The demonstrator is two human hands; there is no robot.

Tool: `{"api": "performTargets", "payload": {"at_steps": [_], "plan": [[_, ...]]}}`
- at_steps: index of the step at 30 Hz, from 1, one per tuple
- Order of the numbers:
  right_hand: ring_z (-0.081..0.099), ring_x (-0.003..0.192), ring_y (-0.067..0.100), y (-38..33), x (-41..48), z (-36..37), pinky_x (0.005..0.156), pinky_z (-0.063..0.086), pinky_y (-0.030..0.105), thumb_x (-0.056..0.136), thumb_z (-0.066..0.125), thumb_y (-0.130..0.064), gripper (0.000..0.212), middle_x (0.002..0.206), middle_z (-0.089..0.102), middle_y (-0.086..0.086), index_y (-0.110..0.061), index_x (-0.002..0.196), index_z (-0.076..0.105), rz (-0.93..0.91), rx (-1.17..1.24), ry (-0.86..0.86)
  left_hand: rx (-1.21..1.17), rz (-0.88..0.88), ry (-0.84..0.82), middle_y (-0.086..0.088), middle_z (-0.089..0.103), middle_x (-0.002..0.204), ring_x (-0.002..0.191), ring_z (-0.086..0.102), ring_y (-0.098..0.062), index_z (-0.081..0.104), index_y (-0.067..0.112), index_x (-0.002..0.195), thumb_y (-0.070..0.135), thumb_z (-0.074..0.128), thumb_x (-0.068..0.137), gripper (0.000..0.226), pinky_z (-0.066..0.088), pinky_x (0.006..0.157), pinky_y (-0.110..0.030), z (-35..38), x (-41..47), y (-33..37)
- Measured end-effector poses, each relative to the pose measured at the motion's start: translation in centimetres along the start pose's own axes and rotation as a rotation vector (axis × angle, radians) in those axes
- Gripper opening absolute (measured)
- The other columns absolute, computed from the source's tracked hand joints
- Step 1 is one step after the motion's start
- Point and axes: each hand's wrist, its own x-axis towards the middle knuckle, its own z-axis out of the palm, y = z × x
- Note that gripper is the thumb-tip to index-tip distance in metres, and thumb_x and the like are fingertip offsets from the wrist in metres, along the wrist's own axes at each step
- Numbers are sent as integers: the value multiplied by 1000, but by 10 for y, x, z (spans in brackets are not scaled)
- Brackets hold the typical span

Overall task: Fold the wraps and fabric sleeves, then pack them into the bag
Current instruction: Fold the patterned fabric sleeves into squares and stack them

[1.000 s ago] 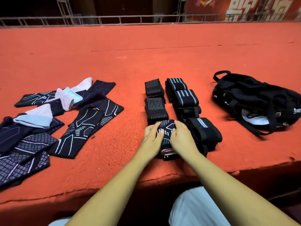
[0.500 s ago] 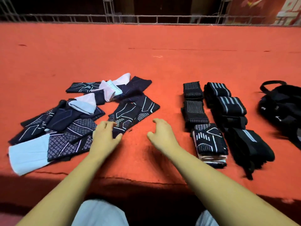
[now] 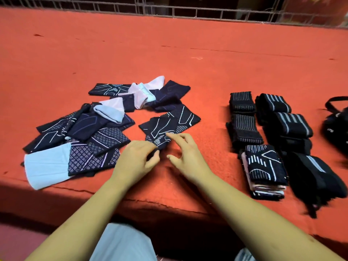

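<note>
dark patterned sleeve [image 3: 162,131] lies flat on bench [image 3: 188,44], right at the fingers. left hand [image 3: 135,161]: fingers curled at its near end, can't tell if pinched. right hand [image 3: 188,155]: fingers spread, holding nothing. soft, light, floppy, so best taken by the near corners. far end overlaps second sleeve [image 3: 188,114], may drag. loose pile [image 3: 90,132] left of fingers; folded stack [image 3: 263,166], wraps [image 3: 282,125], bag [image 3: 337,123] right.

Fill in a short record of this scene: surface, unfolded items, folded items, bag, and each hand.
Surface: red carpet
Unfolded: loose sleeves heaped at left
Folded: sleeve stack beside two rows of folded wraps
Bag: black bag, far right, partly out of frame
Left: left hand pinches the patterned sleeve by its near end
Right: right hand open, index fingertip on the same sleeve
</note>
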Motion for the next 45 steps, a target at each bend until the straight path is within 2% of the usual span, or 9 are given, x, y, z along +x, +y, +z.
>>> {"api": "performTargets", "payload": {"at_steps": [6,12,17,21,25,28,31,35,45], "plan": [[58,97,15,13,-19,-16,90,41,20,83,68,-5,13,111,61,7,-8,95,72,-68,4,-37,-206,21,-240,5,60,81,76,56,-18,63,16,90,47,54,87,33,46,74,-36,6,-6,21],[57,97,23,37,-51,-33,88,36,28,84,64,-13,16,101,69,0,-13,98,72,15,-130,-9,-397,-41,-387,11,68,118,110,60,-3,70,18,114,36,51,80,43,42,101,-21,-2,-30,20],[57,108,11,33,-69,-38,100,40,21,81,69,-24,33,111,68,-5,-17,112,69,-109,-10,-128,-533,-152,-398,9,64,131,126,51,9,70,23,122,38,57,84,43,33,109,-11,0,-38,20],[65,100,1,27,-75,-41,93,48,26,90,67,-25,18,105,73,-10,-18,105,73,7,196,-195,-638,-200,-389,29,67,116,112,58,11,71,20,119,22,64,91,29,43,101,-16,-5,-38,27],[62,85,3,25,-79,-47,81,47,23,91,68,-10,8,95,75,5,-8,96,73,104,405,-142,-684,-189,-448,12,72,96,93,61,2,70,16,105,34,59,93,25,47,86,-24,-9,-39,31],[60,79,3,23,-76,-43,72,46,21,91,67,-8,7,87,73,-5,-11,95,72,153,470,-126,-735,-217,-431,-1,71,93,91,61,-6,69,12,100,43,54,89,36,47,87,-33,-7,-41,31],[54,65,-8,28,-68,-32,65,41,15,89,70,-9,8,71,67,-19,-17,91,71,229,460,-72,-685,-262,-371,3,70,88,87,63,-12,70,19,95,48,52,86,36,47,86,-36,0,-42,32],[48,60,0,33,-56,-22,60,39,24,87,73,-11,8,67,63,-8,-17,84,69,332,427,15,-631,-358,-257,12,55,68,67,46,0,59,31,80,37,56,88,10,40,67,-28,10,-42,35],[49,62,6,41,-57,-12,64,42,29,86,72,-12,13,69,59,-4,-22,92,67,339,340,122,-557,-461,-136,6,50,61,53,45,-7,43,21,110,12,62,93,27,38,61,-24,23,-42,47]]}}
